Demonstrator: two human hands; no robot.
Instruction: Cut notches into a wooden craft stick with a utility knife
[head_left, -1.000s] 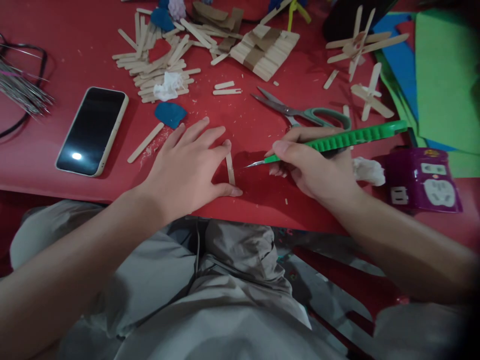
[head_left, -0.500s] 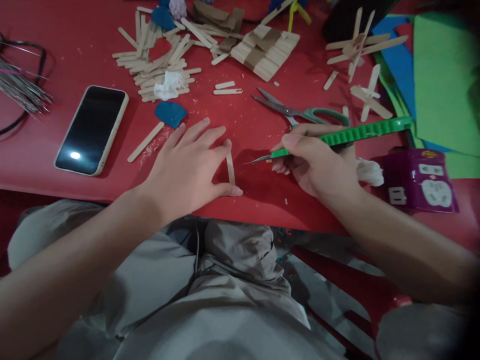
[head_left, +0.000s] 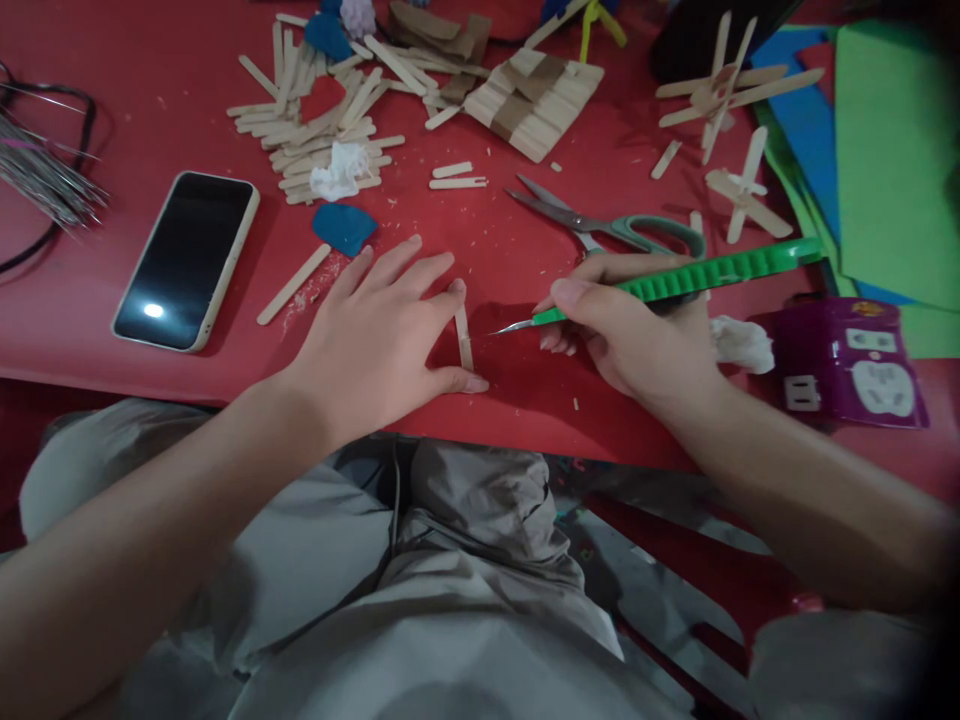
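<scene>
My left hand (head_left: 382, 340) lies on the red table, fingers spread, with its index fingertip and thumb pinning the two ends of a short wooden craft stick (head_left: 463, 335). My right hand (head_left: 630, 320) grips a green craft knife (head_left: 697, 277) like a pen. The knife's thin blade points left, its tip just right of the stick; whether they touch I cannot tell. Behind the right hand lie scissors (head_left: 592, 222) with grey-green handles, blades apart. Two cut stick pieces (head_left: 457, 178) rest farther back. A longer stick (head_left: 294, 284) sits left of my left hand.
A phone (head_left: 186, 260) lies at left near wire stems (head_left: 45, 165). Craft sticks (head_left: 322, 120) are heaped at the back beside a taped bundle (head_left: 534, 100). Crossed-stick pieces (head_left: 724, 90), coloured sheets (head_left: 892, 160) and a purple socket block (head_left: 847, 360) occupy the right.
The knife and my right hand have shifted slightly left, bringing the blade tip lower and nearer the stick's lower part. My left hand keeps its place on the stick.
</scene>
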